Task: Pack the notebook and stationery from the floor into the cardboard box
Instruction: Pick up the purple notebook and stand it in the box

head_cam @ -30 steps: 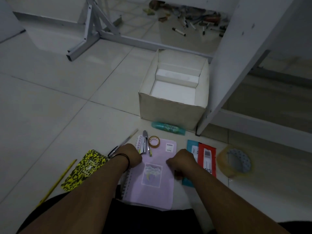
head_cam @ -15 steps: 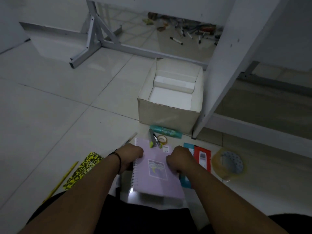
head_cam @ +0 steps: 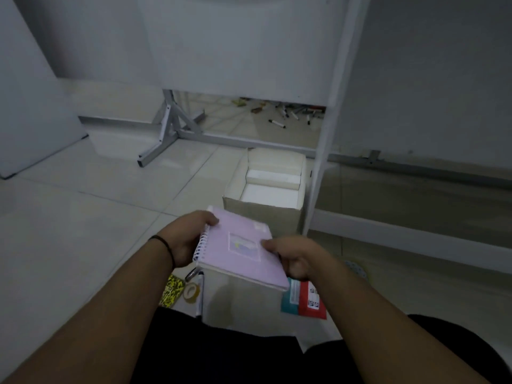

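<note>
A pink spiral notebook [head_cam: 241, 248] is held in the air in front of me, tilted, just short of the open cardboard box [head_cam: 263, 214]. My left hand [head_cam: 188, 239] grips its spiral edge and my right hand [head_cam: 297, 259] grips its right edge. On the floor below lie a small tape roll [head_cam: 191, 292], a pen [head_cam: 199, 295], a yellow-and-black patterned notebook [head_cam: 172, 291] and teal and red packets [head_cam: 304, 299]. The box is open at the top with a pale inside.
A white board leg [head_cam: 324, 162] stands right of the box. A grey metal frame [head_cam: 171, 134] crosses the floor behind it, with several markers [head_cam: 277, 123] scattered beyond. A large tape roll [head_cam: 358, 270] peeks out past my right wrist. My dark-clothed legs fill the bottom.
Both hands have lifted the pink notebook off the floor and carried it up toward the box. The small tape roll and pen that lay on it now lie on the floor.
</note>
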Demonstrator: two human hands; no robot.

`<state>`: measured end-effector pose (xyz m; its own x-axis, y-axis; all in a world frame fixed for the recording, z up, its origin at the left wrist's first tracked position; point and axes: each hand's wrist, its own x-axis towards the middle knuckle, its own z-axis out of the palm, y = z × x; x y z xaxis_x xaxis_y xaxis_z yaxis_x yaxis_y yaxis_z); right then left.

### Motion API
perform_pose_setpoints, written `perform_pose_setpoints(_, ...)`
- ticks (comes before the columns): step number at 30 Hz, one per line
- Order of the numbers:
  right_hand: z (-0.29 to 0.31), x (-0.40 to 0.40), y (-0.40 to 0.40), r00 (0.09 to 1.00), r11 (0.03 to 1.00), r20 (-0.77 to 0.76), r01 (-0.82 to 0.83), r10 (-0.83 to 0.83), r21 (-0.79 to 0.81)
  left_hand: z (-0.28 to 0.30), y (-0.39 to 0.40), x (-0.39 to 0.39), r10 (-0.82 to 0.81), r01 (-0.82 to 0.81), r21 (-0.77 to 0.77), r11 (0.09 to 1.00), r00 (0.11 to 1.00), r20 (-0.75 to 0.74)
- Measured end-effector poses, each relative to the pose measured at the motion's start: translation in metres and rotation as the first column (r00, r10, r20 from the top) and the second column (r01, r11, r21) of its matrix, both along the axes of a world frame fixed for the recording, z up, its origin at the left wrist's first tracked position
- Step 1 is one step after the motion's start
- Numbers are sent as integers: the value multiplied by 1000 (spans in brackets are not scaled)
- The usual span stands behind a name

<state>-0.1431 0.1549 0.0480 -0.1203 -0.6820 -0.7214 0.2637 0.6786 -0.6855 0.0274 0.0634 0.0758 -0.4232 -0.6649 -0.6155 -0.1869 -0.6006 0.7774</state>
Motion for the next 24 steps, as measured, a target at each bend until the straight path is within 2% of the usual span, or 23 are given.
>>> perform_pose_setpoints(3,45,-10,5,990,980,-18,138,-142,-144,39,9,-7,-6,1,-42,999,993,-116)
perform_pose_setpoints(5,70,-21,-1,976,962,-88,175,-197,-209,57,13,-13,-11,-3,-89,996,988,-154)
perform_pose_setpoints(8,96,-37,-17,951,946,-217,154,-220,-286,70,5,-29,-18,-6,-159,987,989,-147)
perform_pose_setpoints(11,106,-54,-42,934,935,-269,140,-234,-326,76,-22,-49,12,-34,-204,978,994,-108)
perform_pose_setpoints(16,99,-71,-84,954,935,-234,101,-188,-339,87,-78,-82,32,-26,-248,968,999,19)
perform_pose_setpoints(20,96,-79,-109,935,902,-177,225,-306,-369,93,-112,-97,34,-5,-339,941,996,78)
perform_pose_setpoints(24,95,-85,-131,903,850,-160,298,-399,-435,80,-144,-112,-20,77,-499,863,993,119)
